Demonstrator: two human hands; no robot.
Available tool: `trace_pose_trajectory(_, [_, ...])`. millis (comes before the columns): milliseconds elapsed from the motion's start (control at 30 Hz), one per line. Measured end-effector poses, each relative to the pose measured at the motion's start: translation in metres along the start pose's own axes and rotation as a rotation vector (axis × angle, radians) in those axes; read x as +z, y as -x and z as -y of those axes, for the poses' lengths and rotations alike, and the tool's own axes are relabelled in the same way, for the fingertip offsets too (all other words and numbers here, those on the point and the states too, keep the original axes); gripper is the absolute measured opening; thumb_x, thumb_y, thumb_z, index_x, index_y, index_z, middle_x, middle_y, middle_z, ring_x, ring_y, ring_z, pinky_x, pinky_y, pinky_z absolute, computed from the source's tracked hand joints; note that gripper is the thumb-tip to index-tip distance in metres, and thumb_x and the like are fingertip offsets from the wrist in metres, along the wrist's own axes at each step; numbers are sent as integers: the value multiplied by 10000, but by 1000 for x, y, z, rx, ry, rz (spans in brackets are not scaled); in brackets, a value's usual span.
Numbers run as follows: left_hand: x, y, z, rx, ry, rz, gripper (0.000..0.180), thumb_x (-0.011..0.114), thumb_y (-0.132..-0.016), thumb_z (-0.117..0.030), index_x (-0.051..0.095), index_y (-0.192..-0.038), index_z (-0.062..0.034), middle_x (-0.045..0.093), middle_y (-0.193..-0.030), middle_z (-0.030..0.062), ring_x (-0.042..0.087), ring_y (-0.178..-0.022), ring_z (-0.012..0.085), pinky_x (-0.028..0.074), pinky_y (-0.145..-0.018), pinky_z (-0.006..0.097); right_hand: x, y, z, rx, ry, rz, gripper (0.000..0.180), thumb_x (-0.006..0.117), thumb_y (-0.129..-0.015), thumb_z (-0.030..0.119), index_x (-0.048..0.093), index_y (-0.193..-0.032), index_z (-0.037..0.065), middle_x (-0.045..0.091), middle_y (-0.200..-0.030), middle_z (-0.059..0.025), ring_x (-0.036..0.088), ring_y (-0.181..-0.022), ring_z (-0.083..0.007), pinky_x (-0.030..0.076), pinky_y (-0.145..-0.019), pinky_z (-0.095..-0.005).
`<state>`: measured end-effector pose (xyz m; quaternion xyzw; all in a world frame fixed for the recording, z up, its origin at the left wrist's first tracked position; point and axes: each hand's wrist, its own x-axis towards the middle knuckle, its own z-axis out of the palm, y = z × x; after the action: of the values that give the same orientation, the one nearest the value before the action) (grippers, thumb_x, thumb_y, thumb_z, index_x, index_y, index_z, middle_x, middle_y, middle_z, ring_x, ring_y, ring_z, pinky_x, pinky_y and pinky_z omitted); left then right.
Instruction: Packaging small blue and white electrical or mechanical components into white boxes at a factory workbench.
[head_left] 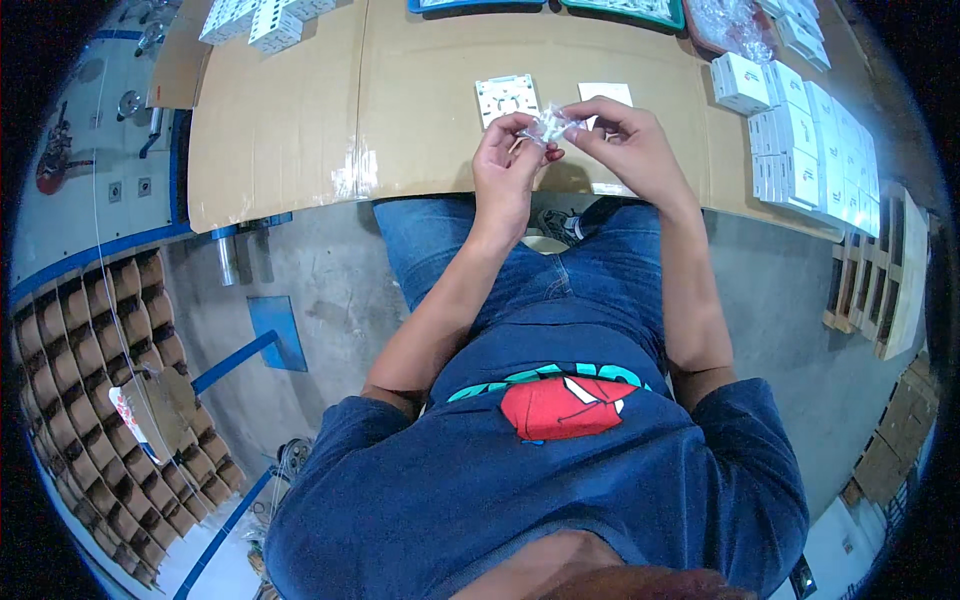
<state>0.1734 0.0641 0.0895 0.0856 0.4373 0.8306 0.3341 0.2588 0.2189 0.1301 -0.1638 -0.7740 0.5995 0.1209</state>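
On the cardboard-topped table [280, 130], a white plastic plate [507, 95], a white card [606, 93], stacked white boxes [785, 140] and filled trays [478, 10] are laid.

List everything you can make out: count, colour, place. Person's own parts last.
plastic packet: 1, clear with white contents, between the hands
slotted part: 1, white, beyond left hand
flat piece: 1, white, partly hidden by right hand
blue tray: 1, blue, far edge
green tray: 1, green, right of blue tray
third tray: 1, reddish, right of green tray
boxes: many, white, tabletop's right side and far left
tabletop: 1, tan cardboard, before person
dividers: several, brown, lower left
pallet: at least 1, pale wood, right
shirt: 1, navy, lower centre
jeans: 1 pair, blue, centre
hands: 2, bare, both pinching packet
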Motion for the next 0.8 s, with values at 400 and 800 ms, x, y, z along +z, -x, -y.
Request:
trace_pose_trajectory(400, [-1, 1, 3, 0, 11, 7, 206, 617, -948, 31, 560, -1146, 13, 600, -1139, 104, 679, -979, 183, 595, -891, 312, -1, -1, 1, 64, -54, 43, 224, 808, -830, 107, 690, -1007, 37, 610, -831, 54, 428, -647, -2, 342, -561, -189])
trace_pose_trajectory(800, [-6, -1, 4, -37, 77, 80, 204, 600, -969, 20, 545, -1165, 18, 645, -1122, 150, 685, -1032, 242, 595, -920, 375, -12, -2, 20, 93, -70, 67, 149, 689, -941, 99, 746, -1063, 35, 643, -764, 25, 481, -586, -19, 351, -494, -184])
